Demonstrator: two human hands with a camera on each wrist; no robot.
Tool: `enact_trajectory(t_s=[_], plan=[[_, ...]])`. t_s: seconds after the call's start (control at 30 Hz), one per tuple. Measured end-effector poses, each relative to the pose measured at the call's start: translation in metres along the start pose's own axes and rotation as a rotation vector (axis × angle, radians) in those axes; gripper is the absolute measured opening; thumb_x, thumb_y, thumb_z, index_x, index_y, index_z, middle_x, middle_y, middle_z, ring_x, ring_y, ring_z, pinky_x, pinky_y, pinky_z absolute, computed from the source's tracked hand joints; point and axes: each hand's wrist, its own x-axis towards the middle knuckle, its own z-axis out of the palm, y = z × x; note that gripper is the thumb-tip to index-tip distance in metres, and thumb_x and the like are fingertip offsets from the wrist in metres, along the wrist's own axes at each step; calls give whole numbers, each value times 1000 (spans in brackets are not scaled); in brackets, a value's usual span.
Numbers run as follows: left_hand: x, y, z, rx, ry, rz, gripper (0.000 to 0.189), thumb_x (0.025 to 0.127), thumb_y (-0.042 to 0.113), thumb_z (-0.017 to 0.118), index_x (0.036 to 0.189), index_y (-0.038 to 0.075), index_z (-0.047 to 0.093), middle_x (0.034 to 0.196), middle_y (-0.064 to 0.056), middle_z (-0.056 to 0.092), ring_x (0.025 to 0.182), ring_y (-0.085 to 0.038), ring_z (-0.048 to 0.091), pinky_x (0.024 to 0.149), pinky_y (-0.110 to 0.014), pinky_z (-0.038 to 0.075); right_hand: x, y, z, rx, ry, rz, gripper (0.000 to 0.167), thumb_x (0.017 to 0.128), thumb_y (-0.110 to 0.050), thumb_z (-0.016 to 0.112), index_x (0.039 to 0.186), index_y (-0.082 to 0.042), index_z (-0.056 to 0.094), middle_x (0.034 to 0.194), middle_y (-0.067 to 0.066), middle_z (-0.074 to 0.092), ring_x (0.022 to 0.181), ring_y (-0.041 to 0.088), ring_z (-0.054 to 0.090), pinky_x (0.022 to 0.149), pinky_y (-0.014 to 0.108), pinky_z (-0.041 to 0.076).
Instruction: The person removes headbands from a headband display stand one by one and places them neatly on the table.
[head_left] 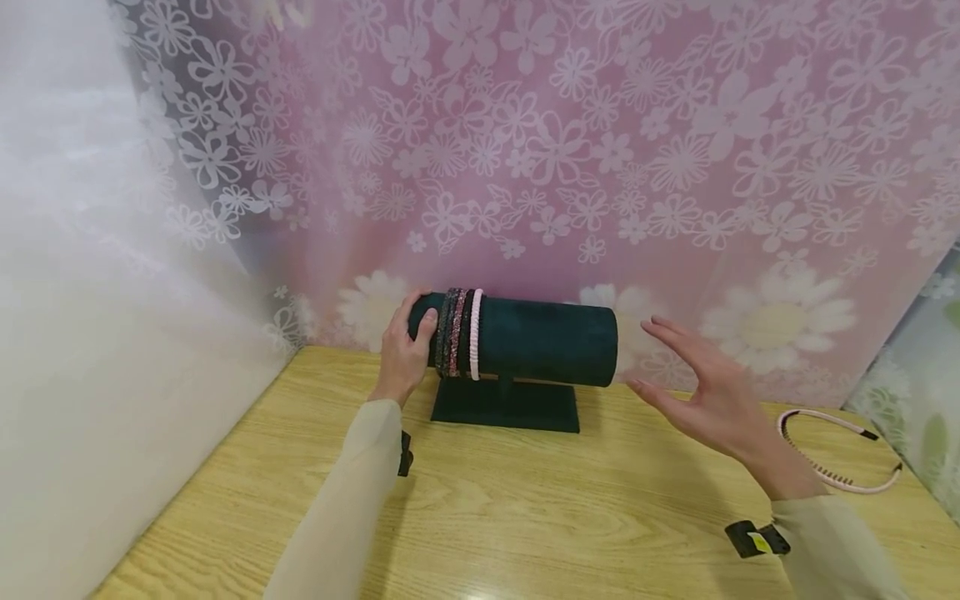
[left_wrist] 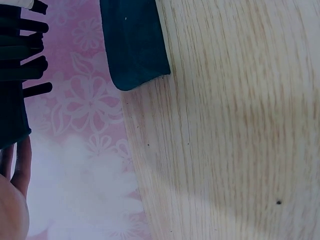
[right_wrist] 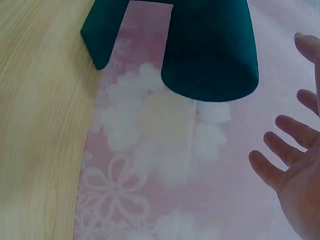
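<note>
A dark green velvet headband display stand [head_left: 551, 342] has a horizontal roll on a flat base [head_left: 506, 406]. My left hand [head_left: 402, 354] grips the roll's left end, thumb across the front and fingers over the top. Right beside it, several headbands circle the roll: dark ones, a glittery pinkish one [head_left: 455, 333] and a pale pink one [head_left: 475, 333]. Dark band ends [left_wrist: 22, 71] stick out in the left wrist view. Fingers spread, my right hand [head_left: 716, 400] hovers apart from the roll's right end [right_wrist: 210, 80], holding nothing.
On the wooden table [head_left: 487, 517], a pale pink toothed headband [head_left: 862, 489] lies at the right, behind my right wrist. A pink floral curtain [head_left: 525, 167] hangs just behind the stand. White cloth [head_left: 112, 292] borders the table's left side.
</note>
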Motion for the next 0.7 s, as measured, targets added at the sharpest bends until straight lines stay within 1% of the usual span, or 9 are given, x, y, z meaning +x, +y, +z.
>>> enact_trajectory(t_s=[0.2,0.37,0.6,0.7], plan=[[1,-1,2,3,13,0,56,104,54,46,149,22,51,156,0,50,137,-27,53,108,-55,46,15,-6,8,17,4,-14,81,80,-19,86,152,-29,50,158,8,49,143,40,46,107,71,37],[1,0,1,19,12,-4,56,104,56,45,149,23,51,157,1,48,139,-26,51,110,-54,45,30,-10,13,29,2,-38,79,80,-21,87,151,-27,52,158,9,49,143,40,48,108,69,38],[1,1,0,18,3,-5,55,104,55,45,149,23,51,157,0,49,138,-27,52,109,-54,46,41,-11,19,-10,-16,-46,78,83,-28,86,152,-27,50,158,9,49,143,38,48,109,66,40],[1,2,-1,15,0,-10,55,104,55,45,149,24,50,156,-1,49,136,-27,53,108,-54,46,46,-11,22,-19,-32,-49,77,84,-31,85,153,-25,50,158,8,48,143,37,48,109,66,40]])
